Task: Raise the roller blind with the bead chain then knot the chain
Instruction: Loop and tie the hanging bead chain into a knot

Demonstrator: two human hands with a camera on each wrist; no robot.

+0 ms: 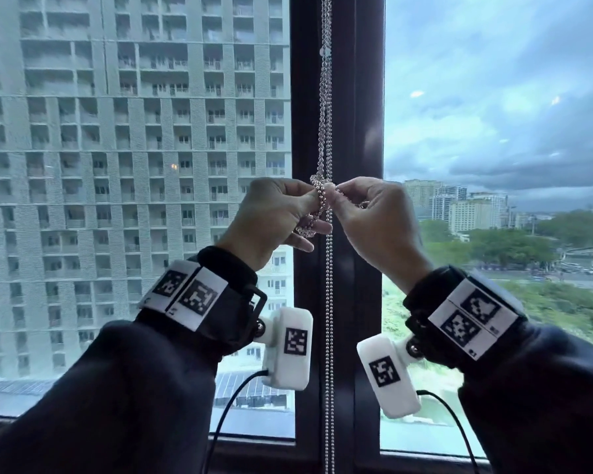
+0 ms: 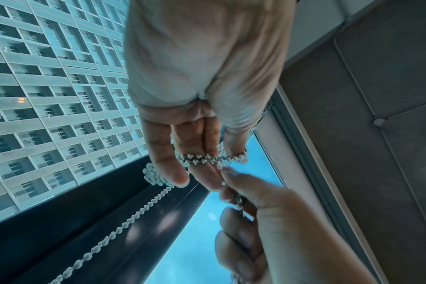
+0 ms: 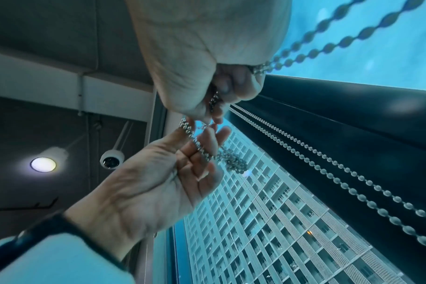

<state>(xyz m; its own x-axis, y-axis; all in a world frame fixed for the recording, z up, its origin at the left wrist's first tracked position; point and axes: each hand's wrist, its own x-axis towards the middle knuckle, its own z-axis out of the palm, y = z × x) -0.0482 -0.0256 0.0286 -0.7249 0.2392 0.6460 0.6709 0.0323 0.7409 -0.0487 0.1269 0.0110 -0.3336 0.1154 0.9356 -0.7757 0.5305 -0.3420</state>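
Observation:
The silver bead chain [image 1: 326,114] hangs in doubled strands in front of the dark window post. At chest height it twists into a loose loop between my two hands. My left hand [image 1: 308,203] pinches the loop with thumb and forefinger. In the left wrist view the chain [image 2: 207,158] lies wound across the fingers of the left hand [image 2: 207,167]. My right hand [image 1: 339,200] pinches the same loop from the right, and a strand runs through the curled fingers [image 3: 221,90]. Below the hands the chain [image 1: 329,336] drops straight past the sill. No blind fabric covers the glass.
The dark window post [image 1: 356,131] stands right behind the chain, with glass panes on both sides. The lower window frame [image 1: 254,449] runs across the bottom. A ceiling lamp [image 3: 43,164] and a dome camera [image 3: 111,160] sit overhead. Cables hang from both wrist cameras.

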